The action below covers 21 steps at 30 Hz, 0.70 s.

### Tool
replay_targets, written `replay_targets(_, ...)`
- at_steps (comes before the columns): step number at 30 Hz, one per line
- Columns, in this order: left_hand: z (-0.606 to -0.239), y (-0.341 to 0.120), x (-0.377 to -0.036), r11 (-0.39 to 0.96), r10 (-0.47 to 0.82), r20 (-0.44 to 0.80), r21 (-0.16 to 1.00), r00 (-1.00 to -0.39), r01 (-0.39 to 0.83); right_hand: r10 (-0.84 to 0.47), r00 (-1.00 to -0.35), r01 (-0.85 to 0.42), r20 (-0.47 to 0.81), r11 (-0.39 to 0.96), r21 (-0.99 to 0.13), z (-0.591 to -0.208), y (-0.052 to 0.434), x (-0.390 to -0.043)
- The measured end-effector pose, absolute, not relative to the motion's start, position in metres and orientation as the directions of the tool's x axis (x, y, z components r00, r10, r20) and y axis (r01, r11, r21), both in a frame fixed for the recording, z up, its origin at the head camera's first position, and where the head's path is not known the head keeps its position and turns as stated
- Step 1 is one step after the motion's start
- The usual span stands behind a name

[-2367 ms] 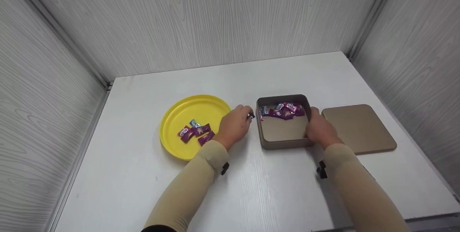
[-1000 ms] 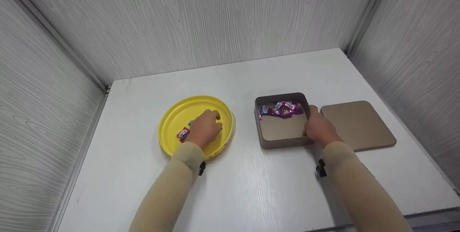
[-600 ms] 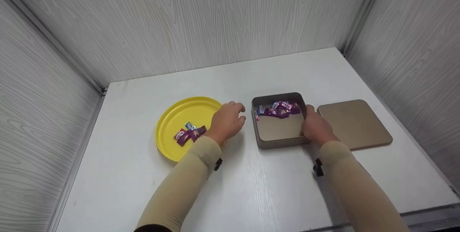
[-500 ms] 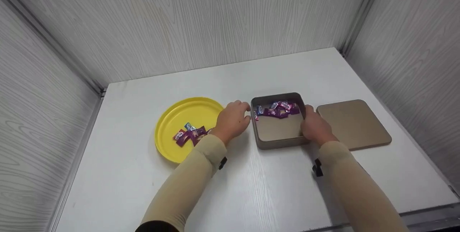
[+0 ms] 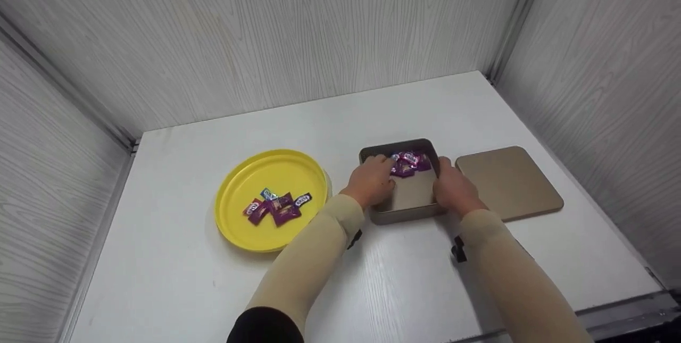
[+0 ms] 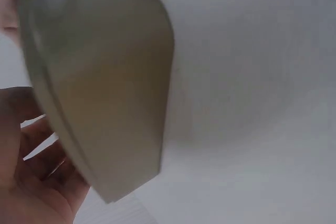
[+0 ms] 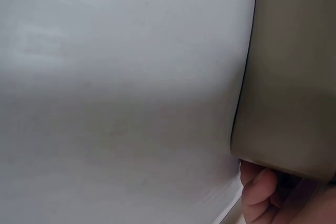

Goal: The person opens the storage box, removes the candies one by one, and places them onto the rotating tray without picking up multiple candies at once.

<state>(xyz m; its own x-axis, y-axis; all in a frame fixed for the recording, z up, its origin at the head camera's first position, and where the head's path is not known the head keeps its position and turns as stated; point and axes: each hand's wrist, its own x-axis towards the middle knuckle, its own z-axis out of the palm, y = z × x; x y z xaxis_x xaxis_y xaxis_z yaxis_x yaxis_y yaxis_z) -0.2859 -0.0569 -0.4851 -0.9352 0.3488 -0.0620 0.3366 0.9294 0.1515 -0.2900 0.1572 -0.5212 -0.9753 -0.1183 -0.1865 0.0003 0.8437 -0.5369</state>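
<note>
A bronze-brown rectangular tin [image 5: 407, 215] sits on the white table, several wrapped candies [image 5: 407, 164] lying toward its far side. My right hand [image 5: 456, 189] grips the tin's right wall; its curled fingers [image 7: 260, 190] show under the wall's edge in the right wrist view. Over the tin's left wall reaches my left hand [image 5: 371, 181], fingers bent loosely above the inside near the candies. The left wrist view shows its fingers apart, with no candy visible between them. To the left, a round yellow plate [image 5: 234, 183] bears several candies [image 5: 287, 214], among them a dark blue one.
The flat brown lid [image 5: 508, 183] lies on the table right of the tin, close to my right hand. Pale wood-grain panels [image 5: 319, 34] enclose the table at the back and both sides.
My left hand carried a dark candy from beside the tin to the plate, then moved back right, over the tin's left wall. The right hand keeps its grip on the tin.
</note>
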Motion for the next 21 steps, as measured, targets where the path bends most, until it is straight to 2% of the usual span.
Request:
replay_targets(9,-0.508,-0.045,-0.295,0.936,0.351,-0.05,0.041,-0.935,0.35,-0.112,-0.981,-0.009,-0.16,0.843,-0.538,-0.521,0.155,-0.289)
replay_targets(16,-0.517,-0.041,-0.291,0.932,0.337,-0.073,-0.12,-0.939,0.343,-0.121,-0.978,-0.016,-0.168,0.853,-0.521,-0.519,0.153,-0.286)
replay_targets(21,-0.517,-0.04,-0.287,0.932,0.344,-0.03,-0.113,-0.938,0.346,-0.114,-0.979,-0.005,-0.171,0.845,-0.534,-0.516,0.155,-0.285)
